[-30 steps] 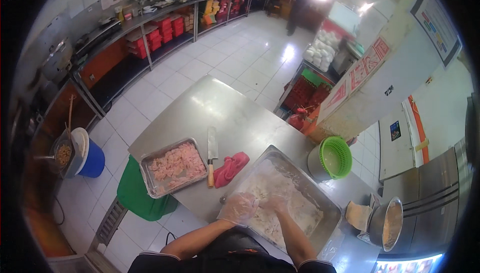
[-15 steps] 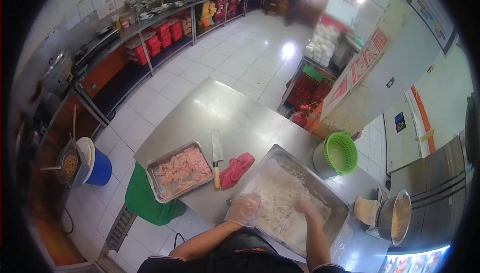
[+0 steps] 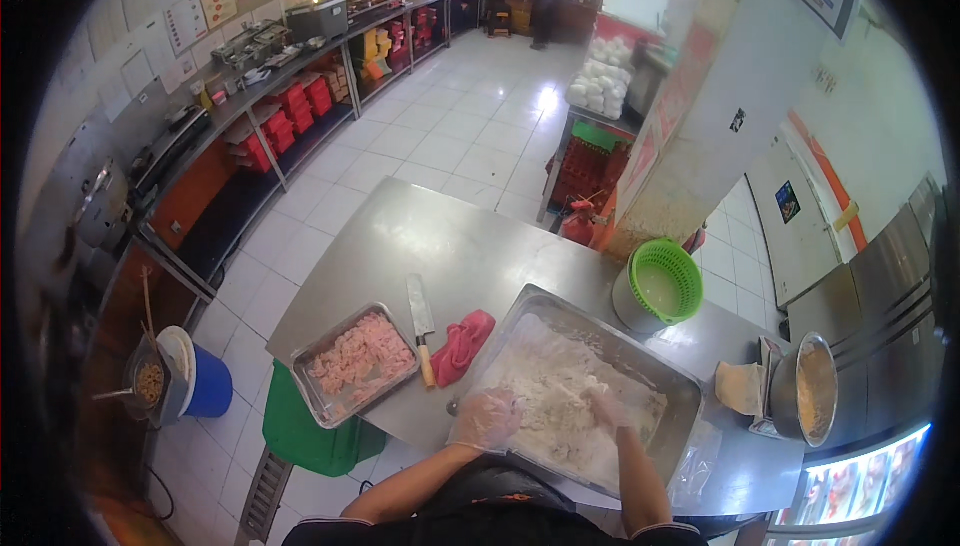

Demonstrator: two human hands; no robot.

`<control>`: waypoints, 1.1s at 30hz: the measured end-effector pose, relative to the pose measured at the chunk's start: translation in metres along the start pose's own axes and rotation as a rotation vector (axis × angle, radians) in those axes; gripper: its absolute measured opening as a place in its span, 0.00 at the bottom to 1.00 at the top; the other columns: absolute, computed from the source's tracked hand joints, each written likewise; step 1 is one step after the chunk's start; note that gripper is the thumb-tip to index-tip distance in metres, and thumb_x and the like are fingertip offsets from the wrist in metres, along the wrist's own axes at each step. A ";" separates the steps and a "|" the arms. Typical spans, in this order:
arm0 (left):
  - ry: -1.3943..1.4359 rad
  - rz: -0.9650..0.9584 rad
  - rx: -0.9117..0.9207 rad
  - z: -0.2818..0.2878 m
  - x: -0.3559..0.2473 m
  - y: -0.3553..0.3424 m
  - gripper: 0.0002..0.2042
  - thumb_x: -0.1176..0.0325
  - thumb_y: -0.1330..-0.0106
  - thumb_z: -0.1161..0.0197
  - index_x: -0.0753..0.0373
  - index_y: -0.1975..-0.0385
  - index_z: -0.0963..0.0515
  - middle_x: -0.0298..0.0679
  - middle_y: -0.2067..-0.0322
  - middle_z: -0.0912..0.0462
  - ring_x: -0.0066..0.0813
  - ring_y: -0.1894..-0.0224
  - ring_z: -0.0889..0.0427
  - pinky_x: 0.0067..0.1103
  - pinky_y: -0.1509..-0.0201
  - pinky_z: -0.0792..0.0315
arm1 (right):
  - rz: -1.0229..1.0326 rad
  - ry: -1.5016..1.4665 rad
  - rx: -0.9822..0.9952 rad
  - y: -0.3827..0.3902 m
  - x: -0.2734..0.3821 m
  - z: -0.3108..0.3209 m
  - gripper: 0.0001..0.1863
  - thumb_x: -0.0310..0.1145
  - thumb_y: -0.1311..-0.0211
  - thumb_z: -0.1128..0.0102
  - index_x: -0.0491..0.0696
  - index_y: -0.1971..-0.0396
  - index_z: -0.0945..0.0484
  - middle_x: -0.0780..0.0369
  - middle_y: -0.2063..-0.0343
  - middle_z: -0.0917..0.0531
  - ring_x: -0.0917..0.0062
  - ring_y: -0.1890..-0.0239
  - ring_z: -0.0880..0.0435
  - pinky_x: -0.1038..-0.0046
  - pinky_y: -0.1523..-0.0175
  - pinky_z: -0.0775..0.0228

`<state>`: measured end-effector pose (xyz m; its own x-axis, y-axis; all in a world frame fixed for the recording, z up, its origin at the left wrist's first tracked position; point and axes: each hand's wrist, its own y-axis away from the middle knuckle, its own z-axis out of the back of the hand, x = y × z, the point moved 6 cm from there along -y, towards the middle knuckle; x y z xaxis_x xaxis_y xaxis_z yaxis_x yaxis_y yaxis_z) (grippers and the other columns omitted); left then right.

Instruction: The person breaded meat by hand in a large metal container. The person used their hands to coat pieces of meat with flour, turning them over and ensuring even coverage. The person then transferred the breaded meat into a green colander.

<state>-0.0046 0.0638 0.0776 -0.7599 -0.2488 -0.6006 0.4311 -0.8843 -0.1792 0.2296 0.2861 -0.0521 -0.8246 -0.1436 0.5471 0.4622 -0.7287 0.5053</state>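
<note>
Both my hands wear clear plastic gloves and are at a large metal pan (image 3: 680,386) of white flour (image 3: 550,356) with floured lumps in it. My left hand (image 3: 487,418) is at the pan's near left side, rounded, its fingertips hidden against the flour. Toward the pan's right, my right hand (image 3: 606,409) reaches into the flour, its fingers partly buried; what they hold, if anything, does not show. Left of the pan lie a crumpled red cloth (image 3: 462,346) and a cleaver (image 3: 420,311) with a wooden handle. Beyond them a smaller metal tray (image 3: 300,371) holds raw pale-pink meat pieces (image 3: 362,354).
A green basket (image 3: 668,281) sits in a pale bucket behind the pan. To the right stand a metal bowl (image 3: 803,391) and a pillar (image 3: 690,116). Beside the steel table (image 3: 400,221) are a green bin (image 3: 310,436) and a blue bucket (image 3: 208,381). A person (image 3: 548,1) stands far off.
My view has shifted, so the room appears tilted differently. My right hand has worked in the flour, and a lumpy heap now shows beside it. My left hand stays at the pan's left side.
</note>
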 end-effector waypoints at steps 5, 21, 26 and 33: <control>-0.044 0.051 0.017 0.006 -0.002 0.002 0.15 0.56 0.29 0.40 0.62 0.67 0.17 0.52 0.67 0.13 0.53 0.64 0.13 0.45 0.57 0.21 | 0.129 0.021 -0.173 0.009 0.006 0.021 0.44 0.59 0.40 0.29 0.36 0.38 0.27 0.44 0.41 0.21 0.58 0.36 0.22 0.58 0.33 0.28; -0.026 0.041 0.035 -0.007 0.010 0.000 0.16 0.55 0.30 0.39 0.62 0.69 0.17 0.52 0.68 0.14 0.53 0.67 0.14 0.44 0.59 0.21 | 0.409 0.235 -0.063 -0.008 0.000 -0.002 0.33 0.51 0.39 0.26 0.45 0.40 0.21 0.46 0.48 0.16 0.58 0.45 0.17 0.59 0.40 0.27; -0.026 0.000 -0.001 -0.002 0.007 -0.001 0.15 0.56 0.28 0.40 0.62 0.68 0.17 0.51 0.69 0.14 0.54 0.67 0.14 0.44 0.60 0.21 | -0.011 -0.357 0.102 0.014 0.011 0.013 0.25 0.53 0.29 0.37 0.45 0.49 0.16 0.48 0.58 0.12 0.61 0.53 0.14 0.57 0.46 0.26; -0.066 0.055 0.068 -0.008 0.004 0.002 0.14 0.56 0.30 0.39 0.61 0.68 0.18 0.51 0.68 0.14 0.54 0.65 0.14 0.45 0.57 0.22 | -0.053 0.341 -0.011 0.067 0.031 -0.078 0.50 0.62 0.40 0.33 0.39 0.28 0.30 0.38 0.32 0.27 0.48 0.21 0.45 0.54 0.17 0.68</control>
<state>-0.0028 0.0646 0.0687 -0.7674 -0.3214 -0.5548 0.4409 -0.8927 -0.0927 0.2090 0.1806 -0.0536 -0.9099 -0.3195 0.2647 0.4137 -0.7483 0.5185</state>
